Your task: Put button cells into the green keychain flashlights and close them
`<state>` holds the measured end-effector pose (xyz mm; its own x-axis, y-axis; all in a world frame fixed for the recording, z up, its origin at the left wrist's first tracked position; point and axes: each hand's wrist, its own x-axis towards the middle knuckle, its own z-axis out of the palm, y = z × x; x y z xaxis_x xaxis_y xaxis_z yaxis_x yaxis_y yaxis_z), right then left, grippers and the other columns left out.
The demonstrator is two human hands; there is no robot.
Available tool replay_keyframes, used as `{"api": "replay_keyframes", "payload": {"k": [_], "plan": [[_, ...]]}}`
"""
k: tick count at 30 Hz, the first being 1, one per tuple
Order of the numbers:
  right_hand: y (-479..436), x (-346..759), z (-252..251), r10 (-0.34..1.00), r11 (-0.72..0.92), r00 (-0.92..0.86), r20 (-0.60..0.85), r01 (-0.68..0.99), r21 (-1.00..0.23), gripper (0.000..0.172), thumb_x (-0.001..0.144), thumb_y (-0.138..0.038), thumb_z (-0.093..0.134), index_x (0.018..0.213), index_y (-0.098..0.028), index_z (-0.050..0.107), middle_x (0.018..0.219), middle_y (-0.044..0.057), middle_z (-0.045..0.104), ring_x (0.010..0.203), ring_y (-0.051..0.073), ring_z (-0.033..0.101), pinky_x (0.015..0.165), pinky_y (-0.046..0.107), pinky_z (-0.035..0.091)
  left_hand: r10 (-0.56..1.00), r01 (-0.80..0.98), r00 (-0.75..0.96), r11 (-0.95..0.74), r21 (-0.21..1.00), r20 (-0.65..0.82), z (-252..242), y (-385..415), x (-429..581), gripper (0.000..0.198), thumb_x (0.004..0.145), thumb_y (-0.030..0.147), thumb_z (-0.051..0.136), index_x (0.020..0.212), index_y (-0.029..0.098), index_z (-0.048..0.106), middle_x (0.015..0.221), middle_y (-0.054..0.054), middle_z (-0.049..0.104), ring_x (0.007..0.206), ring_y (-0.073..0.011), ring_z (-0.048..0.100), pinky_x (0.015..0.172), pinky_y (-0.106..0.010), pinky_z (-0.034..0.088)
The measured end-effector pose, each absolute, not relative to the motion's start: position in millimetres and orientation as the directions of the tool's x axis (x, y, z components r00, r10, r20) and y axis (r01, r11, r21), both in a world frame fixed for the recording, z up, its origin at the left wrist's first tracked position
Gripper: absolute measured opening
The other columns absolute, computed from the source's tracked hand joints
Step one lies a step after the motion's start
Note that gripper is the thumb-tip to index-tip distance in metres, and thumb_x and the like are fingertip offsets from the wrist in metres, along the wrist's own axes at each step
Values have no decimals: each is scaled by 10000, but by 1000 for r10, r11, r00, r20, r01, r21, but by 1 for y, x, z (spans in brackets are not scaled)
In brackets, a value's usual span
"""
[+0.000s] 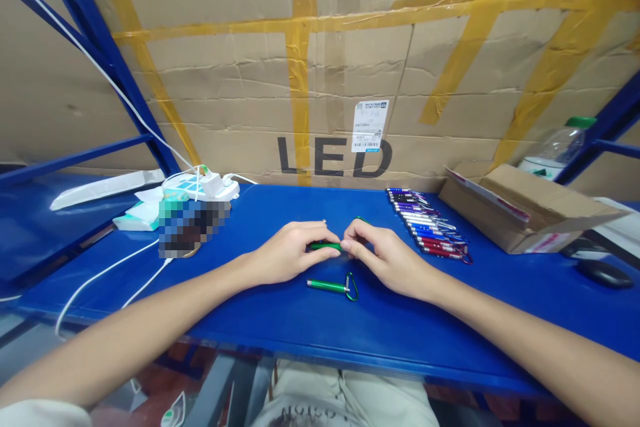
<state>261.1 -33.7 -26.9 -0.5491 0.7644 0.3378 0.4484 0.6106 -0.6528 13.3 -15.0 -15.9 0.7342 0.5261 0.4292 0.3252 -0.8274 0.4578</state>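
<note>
Between thumb and fingers, my left hand grips a green metal tube, likely a small keychain flashlight like the one below it. My right hand pinches at the tube's right end, where the fingertips hide the detail. A bit of green clip shows behind its knuckles. Just below both hands, a green keychain flashlight with a carabiner clip lies on the blue table. To the right, a row of similar flashlights in purple, black, silver, blue and red lies side by side.
An open cardboard box stands at the right, with a black computer mouse in front of it and a plastic bottle behind. At left sit a white power strip, cables and a tissue pack. A large taped carton backs the table.
</note>
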Motion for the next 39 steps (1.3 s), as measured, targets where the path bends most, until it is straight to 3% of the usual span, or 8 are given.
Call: {"api": "replay_keyframes", "payload": {"k": [25,39], "plan": [[-35,261,-26,781,581,-548,300,462,-670,301,1129,-462,476,974,-227,582,894,16,682,801,188,604,757,330,463,528,333,732,-829,450,431,-16,-16,13,176,1083,294,642,1139,180,763,1017,-48,768,944,-190,721,992,-328,546],[-34,262,-27,768,602,-556,318,458,-654,148,1067,-336,520,978,-228,566,890,12,675,790,188,604,743,337,471,545,358,725,-820,446,421,-16,-15,13,190,1083,303,643,1166,182,763,1037,-53,773,935,-188,718,968,-322,549]]}}
